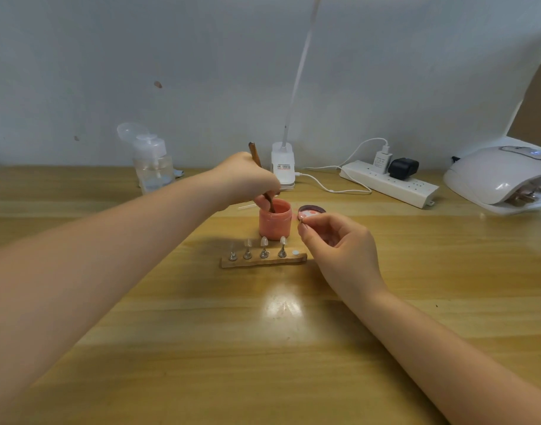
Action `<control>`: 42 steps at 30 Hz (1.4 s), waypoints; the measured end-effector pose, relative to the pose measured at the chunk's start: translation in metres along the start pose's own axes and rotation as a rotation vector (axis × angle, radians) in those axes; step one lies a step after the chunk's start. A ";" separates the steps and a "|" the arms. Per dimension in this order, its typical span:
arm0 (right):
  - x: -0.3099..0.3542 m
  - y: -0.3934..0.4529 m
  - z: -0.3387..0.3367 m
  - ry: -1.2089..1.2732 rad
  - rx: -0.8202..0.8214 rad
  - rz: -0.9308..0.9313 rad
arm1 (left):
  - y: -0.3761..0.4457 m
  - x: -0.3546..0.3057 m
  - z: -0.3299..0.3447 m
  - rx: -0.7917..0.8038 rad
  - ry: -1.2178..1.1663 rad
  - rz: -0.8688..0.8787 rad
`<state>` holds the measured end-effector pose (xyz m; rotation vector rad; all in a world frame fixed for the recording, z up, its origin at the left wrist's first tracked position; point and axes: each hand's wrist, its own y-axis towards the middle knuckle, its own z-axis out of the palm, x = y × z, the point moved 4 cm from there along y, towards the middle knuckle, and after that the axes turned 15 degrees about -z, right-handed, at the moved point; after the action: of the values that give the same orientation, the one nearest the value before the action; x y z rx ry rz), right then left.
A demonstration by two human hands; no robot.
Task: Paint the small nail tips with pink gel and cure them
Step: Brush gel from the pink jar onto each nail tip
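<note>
While one brush (256, 161) dips, three tips (264, 241) stand.

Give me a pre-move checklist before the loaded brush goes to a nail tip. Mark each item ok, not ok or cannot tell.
1. Brush in a firm grip: ok, the left hand holds it, tip down in the pink gel jar.
2. Jar upright and open: ok.
3. Gel on the bristles: cannot tell, they are hidden inside the jar.
4. A tip ready to paint: cannot tell, the right hand pinches something small, too small to identify.
5. Holder strip flat on the table, tips standing: ok.
6. Curing lamp powered: ok, a blue light shows on top.
</note>
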<state>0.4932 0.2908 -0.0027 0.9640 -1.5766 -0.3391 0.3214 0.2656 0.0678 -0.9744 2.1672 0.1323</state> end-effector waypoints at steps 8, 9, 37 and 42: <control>0.000 0.001 0.001 -0.041 0.033 -0.015 | 0.002 0.040 -0.027 0.074 -0.425 -0.193; 0.000 0.001 0.000 -0.045 0.037 -0.017 | 0.002 0.047 -0.027 0.093 -0.435 -0.213; 0.005 -0.001 -0.001 -0.092 0.034 -0.087 | -0.106 0.075 0.017 -0.329 -0.234 0.800; 0.004 0.000 -0.001 -0.094 0.023 -0.086 | -0.107 0.072 0.017 -0.362 -0.247 0.791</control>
<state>0.4948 0.2878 0.0003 1.0488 -1.6300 -0.4331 0.3733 0.1525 0.0279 -0.2011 2.2088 0.9896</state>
